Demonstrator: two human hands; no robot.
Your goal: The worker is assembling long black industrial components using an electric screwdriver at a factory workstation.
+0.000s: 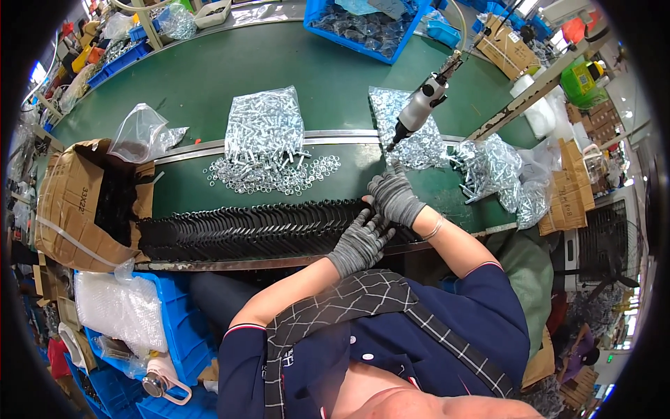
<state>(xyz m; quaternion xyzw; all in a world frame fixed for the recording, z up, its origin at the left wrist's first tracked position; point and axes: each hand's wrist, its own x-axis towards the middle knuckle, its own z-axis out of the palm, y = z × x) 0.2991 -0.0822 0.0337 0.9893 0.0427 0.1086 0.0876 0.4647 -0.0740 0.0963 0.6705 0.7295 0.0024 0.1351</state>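
Observation:
A long row of thin black curved parts (244, 232) lies tightly stacked along the table's near edge. My left hand (361, 241), in a grey striped glove, lies over the right end of that row with its fingers stretched and slightly apart. Just beyond it, my right hand (396, 197), gloved alike, has curled fingers and a bare thumb tip; whatever they grip is hidden. Right above its fingertips hangs a silver and black power screwdriver (419, 108), tip down. Small ring washers (269, 174) are heaped to the left of my hands.
Behind the washers lies a bag of silver bolts (264, 122); another bolt bag (412, 143) lies behind the screwdriver. Bagged hardware (492, 167) sits at right. A cardboard box (77, 202) stands at the left end. A blue bin (370, 31) occupies the far side.

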